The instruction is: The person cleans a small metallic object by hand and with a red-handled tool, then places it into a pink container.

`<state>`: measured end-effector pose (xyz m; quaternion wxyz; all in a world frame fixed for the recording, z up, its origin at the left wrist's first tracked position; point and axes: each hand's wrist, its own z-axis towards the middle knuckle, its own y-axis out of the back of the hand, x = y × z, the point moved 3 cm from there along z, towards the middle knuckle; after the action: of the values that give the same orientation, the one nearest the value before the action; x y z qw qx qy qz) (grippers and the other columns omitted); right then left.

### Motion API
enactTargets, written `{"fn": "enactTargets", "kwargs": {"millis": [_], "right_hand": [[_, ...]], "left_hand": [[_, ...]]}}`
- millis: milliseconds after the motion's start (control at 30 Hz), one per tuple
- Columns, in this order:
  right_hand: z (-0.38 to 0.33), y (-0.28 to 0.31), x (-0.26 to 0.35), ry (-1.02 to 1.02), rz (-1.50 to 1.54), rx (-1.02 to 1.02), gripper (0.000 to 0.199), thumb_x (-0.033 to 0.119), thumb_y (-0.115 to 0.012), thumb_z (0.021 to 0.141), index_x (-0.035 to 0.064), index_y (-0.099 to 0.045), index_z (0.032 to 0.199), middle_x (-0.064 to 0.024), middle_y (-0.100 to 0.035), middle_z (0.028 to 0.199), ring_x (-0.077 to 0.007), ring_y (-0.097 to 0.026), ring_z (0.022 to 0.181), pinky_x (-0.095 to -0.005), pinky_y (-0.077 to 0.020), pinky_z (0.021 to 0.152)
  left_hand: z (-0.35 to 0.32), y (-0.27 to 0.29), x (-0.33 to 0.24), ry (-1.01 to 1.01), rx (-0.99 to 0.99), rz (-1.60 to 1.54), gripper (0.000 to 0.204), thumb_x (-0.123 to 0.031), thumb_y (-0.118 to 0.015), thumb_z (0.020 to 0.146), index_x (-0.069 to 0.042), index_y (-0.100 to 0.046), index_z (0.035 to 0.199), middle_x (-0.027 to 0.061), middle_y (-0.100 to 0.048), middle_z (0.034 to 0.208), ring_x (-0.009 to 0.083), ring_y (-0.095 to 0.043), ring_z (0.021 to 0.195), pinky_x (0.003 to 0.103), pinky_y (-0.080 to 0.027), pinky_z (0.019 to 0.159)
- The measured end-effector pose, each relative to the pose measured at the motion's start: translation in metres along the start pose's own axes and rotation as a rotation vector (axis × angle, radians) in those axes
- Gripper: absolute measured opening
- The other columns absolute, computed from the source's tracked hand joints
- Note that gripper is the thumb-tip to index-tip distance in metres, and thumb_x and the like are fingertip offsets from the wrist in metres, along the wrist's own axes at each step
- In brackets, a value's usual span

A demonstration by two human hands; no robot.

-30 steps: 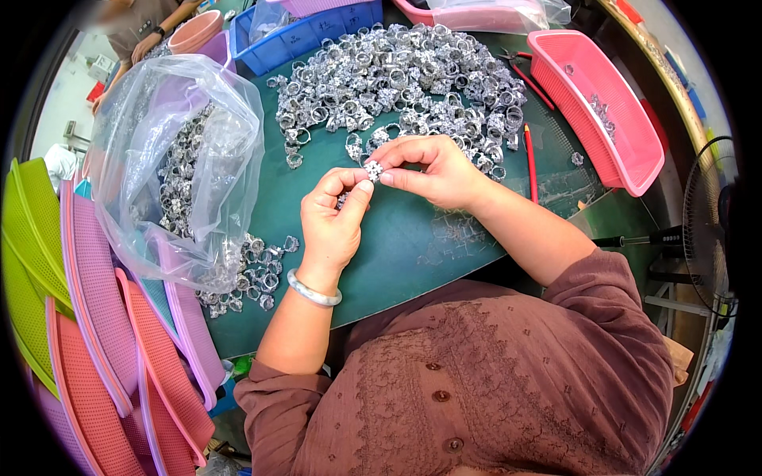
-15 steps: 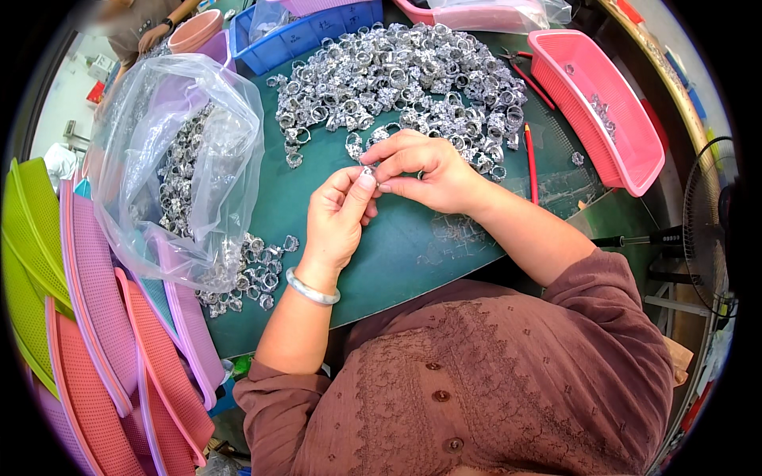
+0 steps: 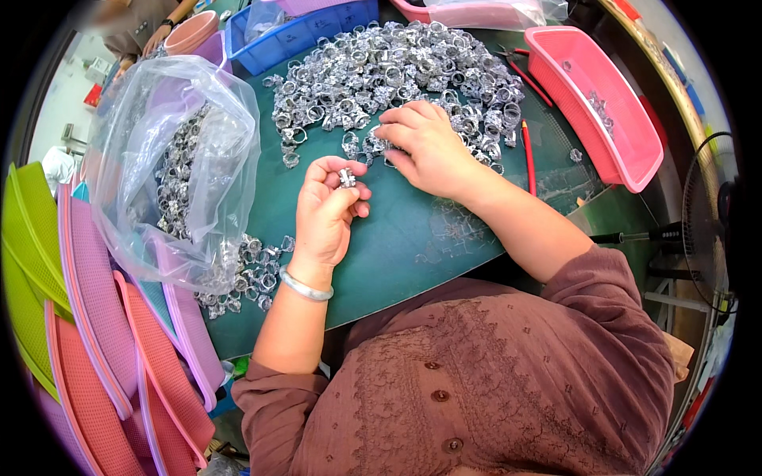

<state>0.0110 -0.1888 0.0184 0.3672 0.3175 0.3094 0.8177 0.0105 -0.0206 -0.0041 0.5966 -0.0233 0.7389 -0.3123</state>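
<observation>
A silver ring (image 3: 347, 178) with a raised, patterned head sits pinched between the thumb and fingers of my left hand (image 3: 325, 210), above the green table. My right hand (image 3: 429, 151) is at the near edge of a large pile of similar silver rings (image 3: 381, 67). Its fingers are apart and curve over a few rings lying at that edge; whether the fingertips touch them I cannot tell. A smaller group of rings (image 3: 258, 266) lies to the left of my left wrist, beside a clear plastic bag (image 3: 230, 170) with more rings in it.
A pink basket (image 3: 627, 151) with a few rings stands at the right. Red-handled pliers (image 3: 528, 75) and a red pen-like tool (image 3: 529, 159) lie beside the pile. A blue bin (image 3: 309, 36) is at the back. Stacked colored baskets (image 3: 103, 293) crowd the left; a black fan (image 3: 706, 222) stands far right.
My hands have come apart. The left has drawn back slightly left with the ring, while the right has moved up and right to the pile's edge, its fingers spreading.
</observation>
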Motion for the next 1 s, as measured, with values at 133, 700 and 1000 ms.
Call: {"fn": "enactTargets", "kwargs": {"millis": [133, 700, 1000], "right_hand": [[-0.002, -0.007, 0.005, 0.035, -0.269, 0.074, 0.033, 0.013, -0.065, 0.067, 0.0081, -0.057, 0.098, -0.0050, -0.056, 0.102, -0.0246, -0.047, 0.101, -0.0422, -0.0321, 0.088], [-0.005, -0.004, 0.002, 0.034, 0.168, 0.238, 0.038, 0.005, -0.069, 0.060, 0.0093, -0.055, 0.095, -0.0051, -0.054, 0.095, -0.0253, -0.047, 0.098, -0.0392, -0.0300, 0.091], [-0.002, 0.004, 0.011, 0.137, 0.232, 0.115, 0.034, 0.014, -0.070, 0.065, 0.0102, -0.060, 0.097, -0.0042, -0.056, 0.102, -0.0237, -0.047, 0.102, -0.0393, -0.0308, 0.091]], "left_hand": [[0.001, 0.003, -0.003, 0.042, 0.002, -0.111, 0.023, -0.001, -0.047, 0.078, -0.006, -0.048, 0.100, 0.0079, -0.055, 0.097, 0.0155, -0.055, 0.078, 0.027, -0.046, 0.060], [-0.003, -0.005, -0.008, -0.277, -0.112, 1.289, 0.016, -0.009, -0.068, 0.069, -0.005, -0.061, 0.083, 0.0010, -0.047, 0.065, 0.0103, -0.047, 0.058, 0.023, -0.040, 0.053], [0.003, 0.007, 0.001, -0.270, -0.009, 0.630, 0.008, -0.003, -0.063, 0.078, -0.001, -0.063, 0.086, -0.0037, -0.052, 0.074, 0.0049, -0.045, 0.062, 0.020, -0.036, 0.052]]}}
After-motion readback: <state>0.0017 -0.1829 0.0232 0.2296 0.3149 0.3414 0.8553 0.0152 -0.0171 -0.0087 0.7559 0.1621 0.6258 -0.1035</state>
